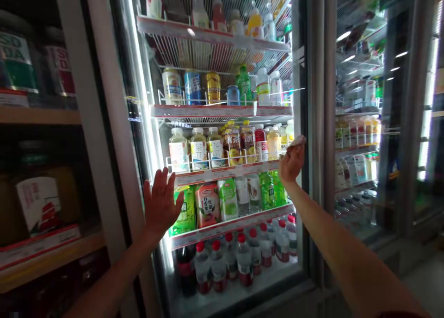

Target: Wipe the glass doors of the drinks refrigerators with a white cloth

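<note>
My left hand [161, 204] is raised with fingers spread in front of the left side of a glass fridge door [204, 188]; whether its palm touches the glass I cannot tell. Near the door's right edge, my right hand [291, 166] is closed around a crumpled, pale cloth [297, 142], part of which sticks out above the fingers. The cloth is at or very close to the glass. Behind the door stand rows of drinks, among them a red tea bottle [207, 205] and a green-labelled bottle [227, 199] between my hands.
A metal door frame [317, 123] rises to the right of my right hand, with another lit fridge [359, 146] beyond it. On the left, wooden shelves [41, 116] hold large bottles. Red-capped bottles [244, 258] fill the bottom of the fridge.
</note>
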Tool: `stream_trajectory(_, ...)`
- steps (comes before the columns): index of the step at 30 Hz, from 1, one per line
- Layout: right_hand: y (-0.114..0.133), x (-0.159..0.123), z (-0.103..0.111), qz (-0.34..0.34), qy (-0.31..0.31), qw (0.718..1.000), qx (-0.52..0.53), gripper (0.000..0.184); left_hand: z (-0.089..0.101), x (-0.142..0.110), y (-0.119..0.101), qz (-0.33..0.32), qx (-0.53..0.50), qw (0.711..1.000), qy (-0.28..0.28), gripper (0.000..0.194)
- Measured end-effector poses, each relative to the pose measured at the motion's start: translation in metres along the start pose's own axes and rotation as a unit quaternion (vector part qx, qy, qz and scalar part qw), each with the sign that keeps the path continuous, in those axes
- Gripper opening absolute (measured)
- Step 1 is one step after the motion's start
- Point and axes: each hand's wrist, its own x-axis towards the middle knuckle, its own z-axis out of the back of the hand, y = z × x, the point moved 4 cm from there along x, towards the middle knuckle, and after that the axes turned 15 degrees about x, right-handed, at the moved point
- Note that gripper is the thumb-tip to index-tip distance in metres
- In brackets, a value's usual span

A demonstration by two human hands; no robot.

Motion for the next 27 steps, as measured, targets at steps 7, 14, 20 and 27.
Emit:
stream_trajectory(7, 0.127, -0.057, -0.059, 0.221, 0.189, 0.956, 0.041, 0.052, -0.001, 0.0, 0.001, 0.003, -0.003, 1.0, 0.001, 0.073)
stream_trajectory(14, 0.115, -0.063, -0.044, 0.278, 0.236, 0.93, 0.043, 0.048, 0.003, 0.0, 0.003, -0.022, 0.002, 1.0, 0.005, 0.072)
stream_trajectory(20, 0.013, 0.029, -0.017, -0.045, -0.054, 0.998, 0.003, 0.045, 0.001, -0.001, 0.002, -0.013, 0.006, 1.0, -0.003, 0.073)
stream_trajectory(27, 0.103, -0.021, -0.051, 0.26, 0.201, 0.944, 0.032, 0.046, -0.001, -0.002, 0.004, -0.015, 0.006, 1.0, -0.007, 0.072)
